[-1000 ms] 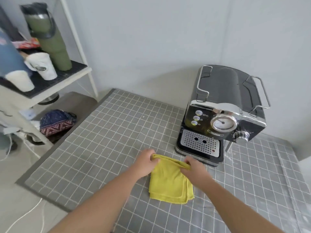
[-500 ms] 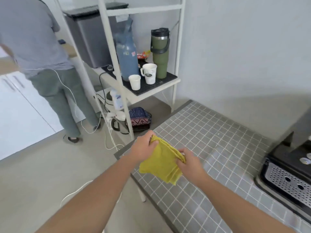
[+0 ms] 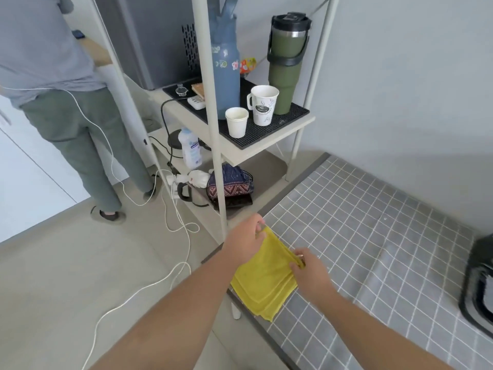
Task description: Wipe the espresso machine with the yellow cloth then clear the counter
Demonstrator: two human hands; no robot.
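Observation:
The folded yellow cloth [image 3: 262,279] hangs over the left edge of the grey tiled counter [image 3: 373,236], held up by both hands. My left hand [image 3: 244,240] pinches its far left corner. My right hand [image 3: 310,273] pinches its right corner. Only the black base of the espresso machine [image 3: 478,284] shows, at the right border of the view.
A white shelf rack [image 3: 213,129] stands left of the counter with a green tumbler [image 3: 286,62], a blue bottle [image 3: 225,68] and two paper cups [image 3: 262,105]. A person [image 3: 53,76] stands at far left. White cables [image 3: 173,228] lie on the floor.
The view swung left from the espresso machine to the shelf rack. Both hands lifted the cloth off the counter middle and carried it to the counter's left edge.

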